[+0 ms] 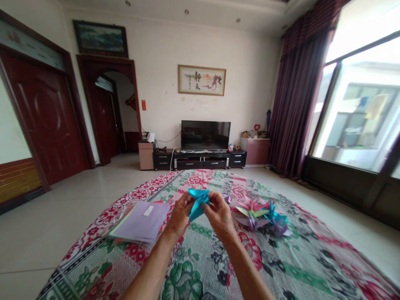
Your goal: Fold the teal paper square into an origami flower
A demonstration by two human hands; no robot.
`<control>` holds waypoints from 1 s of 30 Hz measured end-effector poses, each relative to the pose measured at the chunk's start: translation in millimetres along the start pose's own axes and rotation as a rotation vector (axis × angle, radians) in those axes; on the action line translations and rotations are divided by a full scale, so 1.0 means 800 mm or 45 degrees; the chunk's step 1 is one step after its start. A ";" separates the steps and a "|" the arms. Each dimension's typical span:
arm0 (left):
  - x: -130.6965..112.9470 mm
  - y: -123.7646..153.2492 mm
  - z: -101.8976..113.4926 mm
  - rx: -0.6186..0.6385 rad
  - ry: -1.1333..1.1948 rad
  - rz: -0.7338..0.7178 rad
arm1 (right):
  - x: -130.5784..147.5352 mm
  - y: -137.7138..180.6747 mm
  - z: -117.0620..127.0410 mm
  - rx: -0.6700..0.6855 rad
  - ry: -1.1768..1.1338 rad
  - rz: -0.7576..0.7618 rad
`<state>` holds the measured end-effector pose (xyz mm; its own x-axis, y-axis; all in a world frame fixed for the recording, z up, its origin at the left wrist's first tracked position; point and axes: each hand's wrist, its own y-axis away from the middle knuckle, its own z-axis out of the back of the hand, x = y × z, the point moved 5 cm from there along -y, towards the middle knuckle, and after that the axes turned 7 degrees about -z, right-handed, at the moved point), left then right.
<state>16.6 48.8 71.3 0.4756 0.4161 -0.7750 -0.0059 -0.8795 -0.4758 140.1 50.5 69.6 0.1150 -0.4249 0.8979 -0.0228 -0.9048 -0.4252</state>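
A partly folded piece of blue origami paper [197,205] is held up over the table in front of me. My left hand [180,216] pinches its left edge between thumb and fingers. On the other side, my right hand [219,212] grips the right edge, its thumb pressed against the folds. Beyond my right hand lies a group of folded paper cranes: a blue crane [275,214], a pink and green pair [253,207], and purple ones [253,223]. A small purple folded piece [227,198] sits just behind my right hand.
To the left lies a stack of coloured paper sheets [140,223], purple on top with a small white label, on clear plastic. A patterned cloth [187,279] covers the round table. Farther off stand a television [206,135] and a low black cabinet [200,161].
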 end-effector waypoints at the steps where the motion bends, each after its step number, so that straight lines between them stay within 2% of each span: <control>1: 0.000 0.000 0.000 -0.003 -0.001 -0.002 | 0.000 0.000 0.000 -0.006 -0.020 0.001; 3: 0.006 0.000 0.004 -0.058 0.037 0.070 | 0.001 -0.002 0.000 -0.035 -0.067 0.006; 6: 0.022 0.006 0.008 -0.152 0.226 0.263 | 0.004 -0.003 0.008 -0.192 -0.087 0.044; 9: 0.036 0.014 0.000 -0.129 0.429 0.356 | 0.005 -0.002 0.017 -0.393 -0.084 0.064; 12: 0.049 0.020 -0.009 -0.126 0.481 0.372 | 0.000 0.001 0.018 -0.490 -0.084 0.051; 16: 0.057 0.020 -0.010 -0.246 0.478 0.343 | -0.004 0.006 0.005 -0.438 0.017 0.051; 20: 0.052 0.017 -0.005 -0.308 0.485 0.328 | 0.009 0.015 -0.005 -0.343 0.078 0.088; 24: 0.041 0.013 0.005 -0.375 0.481 0.320 | 0.020 0.016 -0.006 -0.273 0.038 0.063; 30: 0.031 0.008 0.017 -0.367 0.268 0.266 | 0.008 0.003 -0.005 -0.256 -0.247 -0.011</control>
<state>16.6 56.3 43.5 0.6597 0.1916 -0.7267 0.1109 -0.9812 -0.1581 136.9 45.9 74.7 0.3039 -0.4210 0.8546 -0.2152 -0.9042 -0.3689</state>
